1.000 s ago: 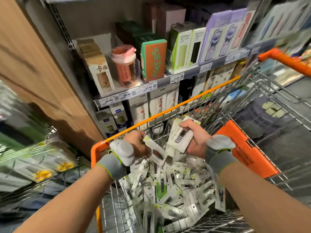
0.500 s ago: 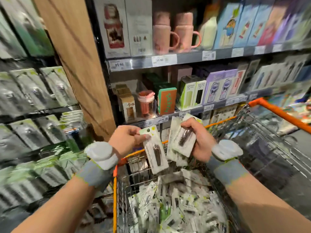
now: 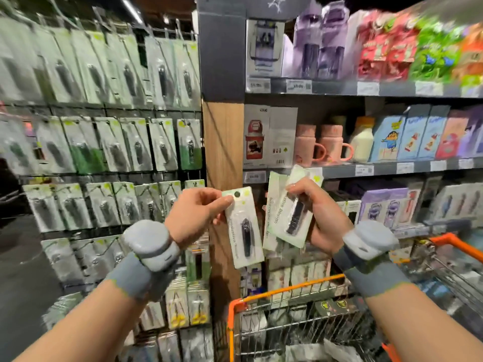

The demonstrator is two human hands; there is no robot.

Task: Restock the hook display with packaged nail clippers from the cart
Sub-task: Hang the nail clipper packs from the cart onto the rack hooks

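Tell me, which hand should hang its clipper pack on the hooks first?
Probably the left hand: it pinches one single pack by its top, nearest the hook display. The right hand grips a bunch of packs, farther away.

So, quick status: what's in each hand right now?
Left hand pinches one white carded nail clipper pack. Right hand grips a small bunch of packs. Hook display to the left, nothing blocking.

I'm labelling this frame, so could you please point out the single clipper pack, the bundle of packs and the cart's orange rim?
single clipper pack (image 3: pixel 245 232), head view, black clipper
bundle of packs (image 3: pixel 292 218), head view, front pack's clipper
cart's orange rim (image 3: pixel 287 287), head view, front bar
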